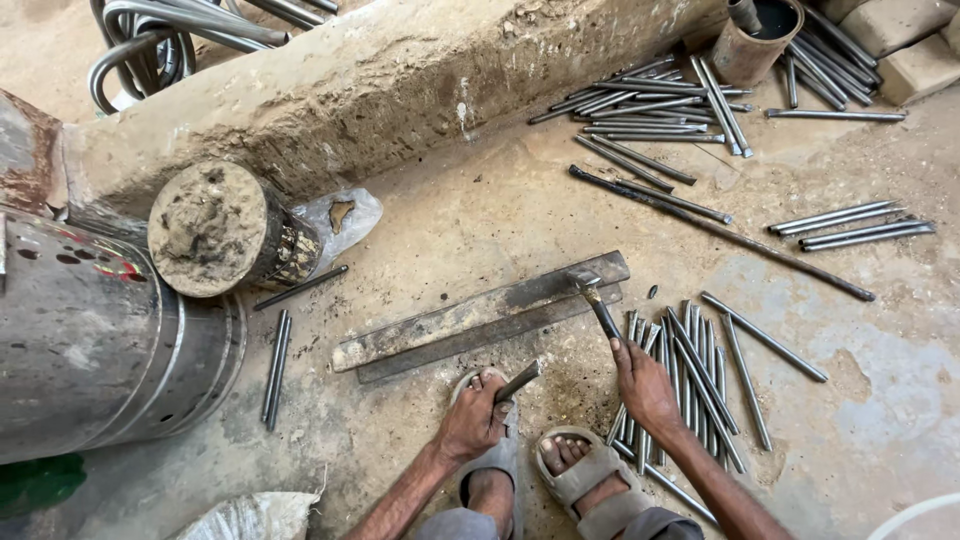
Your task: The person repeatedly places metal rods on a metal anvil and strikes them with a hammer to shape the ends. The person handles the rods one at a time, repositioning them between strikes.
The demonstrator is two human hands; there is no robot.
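Head view: person crouched over a concrete floor (480,215).
Rusty can (757,38): top right, holding a short pipe (contents otherwise dark).
Left hand (472,420): fingers curled around a short rod (519,380) by the sandalled foot.
Right hand (645,385): fist wrapped on a hammer (595,297), head on the flat steel bar (480,312).
Loose rods (695,375): just right, partly hidden by the arm.
Drum (95,340): cut off at left.

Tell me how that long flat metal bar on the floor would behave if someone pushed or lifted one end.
The flat metal bar looks thick and solid, so probably heavy and stiff, without sagging. Its flat face lies on the rough concrete floor, so it would likely scrape and slide, not roll like the round rods beside it.
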